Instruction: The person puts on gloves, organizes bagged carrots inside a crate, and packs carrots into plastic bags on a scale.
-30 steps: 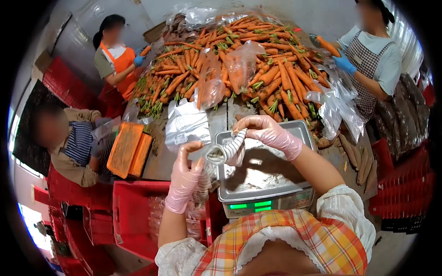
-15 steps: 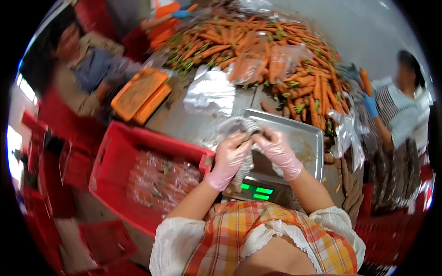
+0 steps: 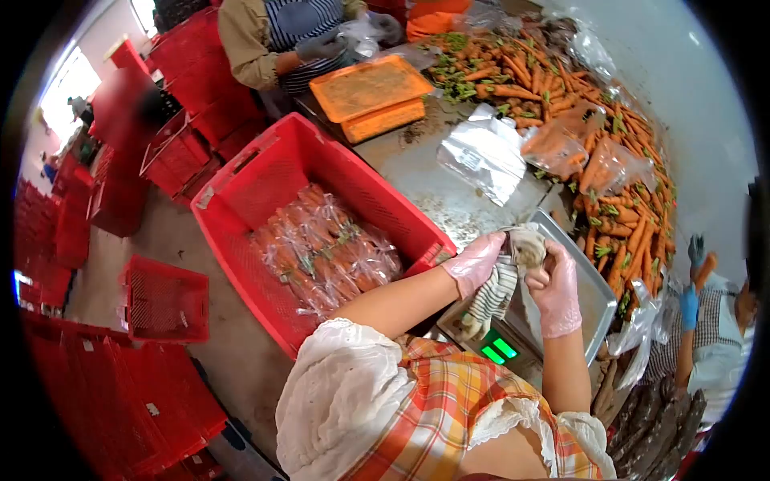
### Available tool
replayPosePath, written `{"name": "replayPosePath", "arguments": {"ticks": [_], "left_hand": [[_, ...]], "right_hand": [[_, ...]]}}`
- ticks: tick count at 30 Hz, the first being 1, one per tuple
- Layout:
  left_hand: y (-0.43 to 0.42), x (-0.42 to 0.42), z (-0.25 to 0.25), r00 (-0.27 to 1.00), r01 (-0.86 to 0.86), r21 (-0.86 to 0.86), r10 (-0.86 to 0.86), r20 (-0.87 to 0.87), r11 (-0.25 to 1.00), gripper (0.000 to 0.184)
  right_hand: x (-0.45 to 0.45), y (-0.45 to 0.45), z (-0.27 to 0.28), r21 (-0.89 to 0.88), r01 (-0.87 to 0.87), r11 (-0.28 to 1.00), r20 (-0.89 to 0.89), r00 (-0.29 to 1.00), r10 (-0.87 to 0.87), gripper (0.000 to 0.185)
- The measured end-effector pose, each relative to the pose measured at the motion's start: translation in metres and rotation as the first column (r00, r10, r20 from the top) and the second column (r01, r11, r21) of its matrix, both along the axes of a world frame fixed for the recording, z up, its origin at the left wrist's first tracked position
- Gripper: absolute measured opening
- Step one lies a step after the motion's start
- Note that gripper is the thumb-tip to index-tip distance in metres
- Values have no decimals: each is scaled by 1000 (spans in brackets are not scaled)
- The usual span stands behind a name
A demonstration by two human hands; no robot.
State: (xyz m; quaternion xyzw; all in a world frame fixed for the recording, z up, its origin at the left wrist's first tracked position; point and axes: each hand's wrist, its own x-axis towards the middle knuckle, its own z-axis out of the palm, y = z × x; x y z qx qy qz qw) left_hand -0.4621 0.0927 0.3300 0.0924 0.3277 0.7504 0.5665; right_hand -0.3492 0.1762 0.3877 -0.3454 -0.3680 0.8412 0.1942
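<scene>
Change: the two hands stand farther apart, with the grey-and-white striped knit cloth (image 3: pixel 492 295) bunched between them. Meaning, as judged: handling this cloth occupies both hands, so neither is free for the packed goods nearby.

Grip state: the left hand (image 3: pixel 479 263), in a thin pink translucent glove, has its fingertips closed on the upper part of the cloth; its thumb cannot be made out. The right hand (image 3: pixel 555 290), gloved alike, has curled fingers clamped on the cloth's opposite side. The cloth is raised over the left part of the landmark, a bench scale with a grey metal tray (image 3: pixel 595 298) and a green-lit display (image 3: pixel 500 350); its striped end hangs down near that display.

Surroundings, relative to the scale:
- Left: red plastic crate (image 3: pixel 265 180) containing clear bags of carrots (image 3: pixel 329 252).
- Beyond: stack of clear plastic bags (image 3: pixel 484 148).
- Beyond and right: heap of loose orange carrots (image 3: pixel 638 240).

Difference from the earlier frame: the view has swung left, bringing the crate nearer the middle and placing the scale farther right. The cloth remains in hand.
</scene>
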Motion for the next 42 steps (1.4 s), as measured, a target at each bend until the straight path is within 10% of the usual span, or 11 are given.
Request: {"name": "replayPosePath", "arguments": {"ticks": [6,12,14,17,19,21,23,27,29,38,42], "left_hand": [[-21,-20,-1,991,118,73,-123,60,990,36],[-43,-23,37,989,144,-77,-147,-33,987,37],[-37,-29,34,986,158,-135,-149,78,978,40],[-24,-23,7,981,195,-48,-194,30,980,38],[-13,-12,8,892,194,284,-289,347,939,35],[-18,-25,17,879,328,319,-411,241,889,34],[-17,-10,49,985,18,-94,-2,171,995,42],[-19,-28,31,993,116,-54,-117,-30,992,43],[-13,-30,37,979,155,5,-153,-135,988,46],[-18,-11,59,882,103,-37,-108,-458,994,41],[-25,-14,59,846,144,-43,-145,-513,989,40]], "right_hand": [[-6,-2,6,285,-120,951,206,977,61,17],[-34,-30,53,-224,145,964,175,979,-107,17],[-29,12,-34,-250,-164,954,-74,986,150,21],[-36,7,-49,-133,-321,938,-195,936,293,23],[-30,-3,-45,-157,-176,972,-176,973,148,23],[-25,14,-68,-146,-173,974,-228,964,137,27],[-10,28,-34,0,-192,981,-234,954,186,34],[9,38,5,173,-133,976,-209,963,169,28],[12,37,12,699,-114,705,56,993,105,21],[26,50,41,492,-115,863,-138,968,208,22],[28,69,28,626,-111,772,90,994,70,16]]}}
